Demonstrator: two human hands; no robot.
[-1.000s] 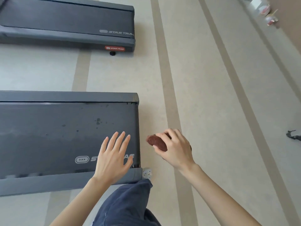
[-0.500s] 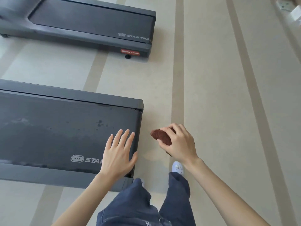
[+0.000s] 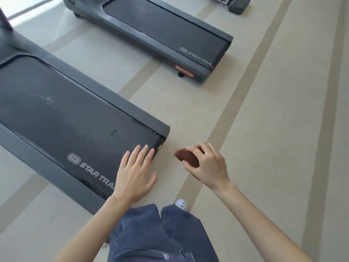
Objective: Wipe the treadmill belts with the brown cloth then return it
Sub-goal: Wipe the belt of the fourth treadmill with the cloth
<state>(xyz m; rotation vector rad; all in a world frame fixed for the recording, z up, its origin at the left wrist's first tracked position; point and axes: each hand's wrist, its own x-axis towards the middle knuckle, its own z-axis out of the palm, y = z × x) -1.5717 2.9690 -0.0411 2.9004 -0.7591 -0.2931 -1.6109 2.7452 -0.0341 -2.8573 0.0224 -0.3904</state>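
Gripping the brown cloth (image 3: 186,156) in your right hand (image 3: 206,165), you've got it wadded into a thick lump, fingers curled over the top & thumb pressed in from the underside. Part of the wad sticks out past your fingertips on the side facing your left hand (image 3: 135,173). The rest is buried in your palm, w/ a small dark scrap showing under the heel of the hand.

Its long axis runs from that blunt exposed end back toward your right wrist, i.e. slanting across you rather than straight ahead. The free end points into the gap btwn your hands, toward the end of the near treadmill (image 3: 132,110). The cloth is up off the floor (image 3: 264,129) & touches nothing but your right hand.

Your left hand is flat, palm down, fingers straight & slightly fanned, holding nothing. It sits over the rear corner of the near treadmill, fingertips over the end of the belt (image 3: 66,114), thumb out over bare floor. Can't tell if it's resting on the deck or just above it. Your hands are apart, & the cloth's free end doesn't reach the left one.

The belt ahead of your left fingertips shows dark spots & pale scuffs, and the "STAR TRAC" logo runs up to the heel of that hand. A second treadmill (image 3: 166,35) lies well beyond both hands, parallel to the first. Below the hands are blue trousers (image 3: 151,233) & the tip of a pale shoe (image 3: 181,204).
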